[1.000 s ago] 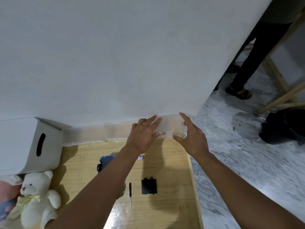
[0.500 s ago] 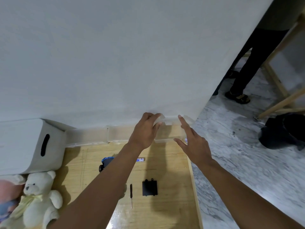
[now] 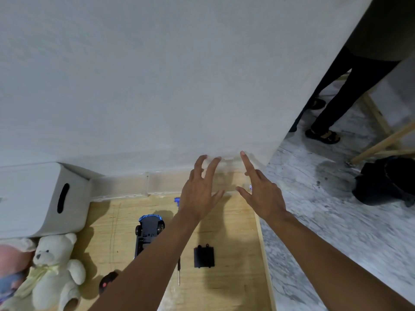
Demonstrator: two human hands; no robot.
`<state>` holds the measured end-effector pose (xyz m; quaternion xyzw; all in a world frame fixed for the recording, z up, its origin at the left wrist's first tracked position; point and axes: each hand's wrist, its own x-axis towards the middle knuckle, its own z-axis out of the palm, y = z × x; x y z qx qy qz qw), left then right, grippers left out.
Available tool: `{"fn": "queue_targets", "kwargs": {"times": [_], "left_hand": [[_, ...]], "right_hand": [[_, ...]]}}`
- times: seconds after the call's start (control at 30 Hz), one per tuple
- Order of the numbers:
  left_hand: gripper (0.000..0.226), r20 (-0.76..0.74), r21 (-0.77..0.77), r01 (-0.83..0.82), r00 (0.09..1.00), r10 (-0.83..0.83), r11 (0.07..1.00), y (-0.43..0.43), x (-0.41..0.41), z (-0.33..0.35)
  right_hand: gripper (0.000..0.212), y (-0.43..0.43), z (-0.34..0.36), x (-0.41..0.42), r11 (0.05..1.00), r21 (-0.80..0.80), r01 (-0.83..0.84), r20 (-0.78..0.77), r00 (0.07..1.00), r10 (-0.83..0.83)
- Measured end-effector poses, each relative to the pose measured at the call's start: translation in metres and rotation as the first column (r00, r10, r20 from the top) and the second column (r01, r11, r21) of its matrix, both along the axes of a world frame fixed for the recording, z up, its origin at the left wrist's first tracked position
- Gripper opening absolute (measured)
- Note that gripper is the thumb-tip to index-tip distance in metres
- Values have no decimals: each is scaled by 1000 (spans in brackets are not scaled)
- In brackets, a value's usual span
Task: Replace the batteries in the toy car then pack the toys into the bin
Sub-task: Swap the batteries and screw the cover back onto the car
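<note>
Clear plastic box [image 3: 230, 178] by the wall was in your fingers a moment ago. Now your left hand [image 3: 199, 194] and right hand [image 3: 262, 196] have let go, fingers spread wide and holding nothing. So the battery job is not done yet (that is my guess). The toy car [image 3: 149, 230] lies belly up at 7 o'clock from your left hand, its black cover [image 3: 204, 257] off at 6 o'clock. I count one car, one cover, one screwdriver [image 3: 179, 272], one blue battery [image 3: 177, 199], one teddy bear [image 3: 54, 265] and one white bin [image 3: 42, 198].
</note>
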<state>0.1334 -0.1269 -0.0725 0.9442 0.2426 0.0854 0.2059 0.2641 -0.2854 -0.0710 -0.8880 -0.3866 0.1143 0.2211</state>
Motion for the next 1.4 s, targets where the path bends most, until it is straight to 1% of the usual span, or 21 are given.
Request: {"fn": "queue_targets", "kwargs": {"times": [0.07,0.23,0.27,0.4,0.7,0.77,0.8,0.83,0.87,0.9,0.93,0.97,1.03,1.07,1.13,1.23,1.27,1.33,1.37,1.4], "left_hand": [[97,-28,-7,-41,999,41,999,-1,-3,-2],[110,-94,-18,-61,994,59,998,3,-2,-4],[109,-87,-26,-54,995,52,998,3,-2,-4],[91,-25,-45,-5,1000,4,999,8,-5,-5],[96,-47,-23,17,999,-18,1000,13,-3,-3],[95,-69,-25,14,998,-16,1000,12,-3,-1],[95,-79,-24,10,997,-12,1000,13,-2,-1],[98,-88,-22,5,996,-7,1000,13,-1,-1],[102,-95,-20,1,995,-3,1000,13,-1,-1],[105,-100,-20,0,995,-2,1000,13,-1,-2],[104,-99,-20,2,995,-4,1000,13,-1,-2],[102,-97,-22,6,995,-8,1000,14,-1,-2],[102,-103,-16,7,995,-9,1000,14,-2,-2],[103,-109,-9,7,994,-8,1000,14,-2,-2],[103,-112,3,6,994,-6,1000,14,-2,-2],[106,-121,37,5,993,0,999,13,-1,-2],[109,-129,52,1,992,5,999,13,-1,-3],[111,-136,71,-1,991,11,997,14,-1,-5],[111,-133,71,-1,991,10,997,14,0,-6],[111,-132,68,1,991,8,998,14,0,-6]], "right_hand": [[101,0,0,1,1000,3,-3,5,1000,3],[103,2,2,3,1000,-12,-11,17,1000,11],[103,2,2,3,1000,-17,-11,20,1000,11],[103,3,3,2,999,-32,-13,32,999,14],[108,7,12,3,998,-60,-7,-11,1000,6],[102,7,11,3,1000,-13,12,4,1000,-12],[92,8,10,4,999,28,28,11,1000,-28],[76,8,9,5,996,75,50,9,999,-50],[56,9,9,6,990,120,75,-5,997,-75],[39,11,9,7,982,154,105,-38,994,-100],[31,14,11,9,973,183,139,-95,988,-123],[30,17,11,11,964,199,174,-163,976,-142],[34,25,15,14,954,190,233,-297,940,-171],[35,30,18,16,952,167,256,-372,911,-179],[31,37,25,19,946,139,293,-536,826,-177],[15,44,29,25,950,110,292,-708,694,-132],[10,45,29,27,955,95,282,-747,654,-119],[13,49,26,31,965,72,252,-779,618,-103],[15,51,23,32,971,65,230,-767,634,-99],[16,53,21,33,977,64,202,-736,671,-90]]}}
